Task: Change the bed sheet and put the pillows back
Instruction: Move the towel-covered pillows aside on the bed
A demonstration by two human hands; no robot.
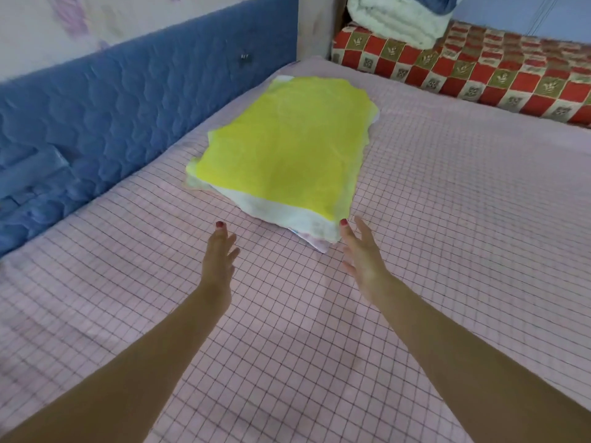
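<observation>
A pink sheet with a dark grid pattern (447,219) covers the bed and lies fairly smooth. On it, toward the far left, rests a flat pillow with a yellow-green top and a white edge (281,145). Both my arms reach forward over the sheet. My left hand (219,254) hovers open just short of the pillow's near edge, fingers spread, holding nothing. My right hand (361,254) is also open, its fingertips right at the pillow's near right corner; I cannot tell whether they touch it.
A blue quilted padded panel (112,116) lines the wall on the left. At the far end lies a red and cream checked bolster or folded quilt (479,68), with a folded white blanket (399,17) stacked on it. A pale post (315,27) stands at the corner.
</observation>
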